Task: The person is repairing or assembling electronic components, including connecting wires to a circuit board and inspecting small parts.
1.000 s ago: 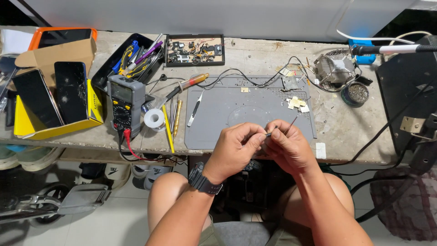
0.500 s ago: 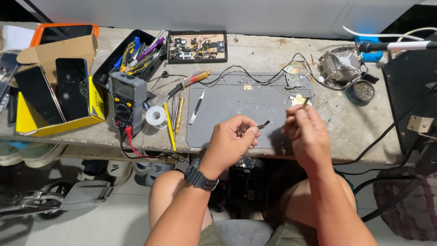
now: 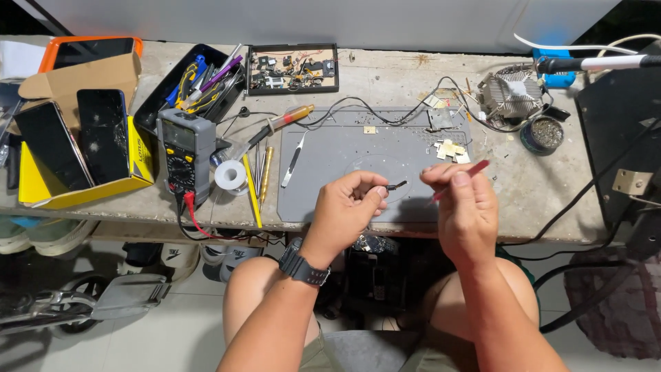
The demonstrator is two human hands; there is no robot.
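A: What do the containers hold?

B: Far left on the worktop (image 3: 385, 65), a yellow box (image 3: 82, 186) holds two dark phones (image 3: 72, 141); a black tray (image 3: 180, 88) holds tools.

A: And the hands?

B: The left hand (image 3: 346, 207) has its grip closed on one small dark part (image 3: 395, 185), which sticks out rightward. The right hand (image 3: 463, 200) pinches one red tool (image 3: 460, 181) above the grey mat (image 3: 330, 172).

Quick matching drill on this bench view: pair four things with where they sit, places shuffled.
Things:
1. multimeter
2. solder spool
3. heat sink fan
4. red stick

Places:
A. far right of the bench, beside a round tin
B. in the right hand
C. left of the grey mat, leads hanging off the edge
D. between multimeter and mat

Pairs: 1-C, 2-D, 3-A, 4-B
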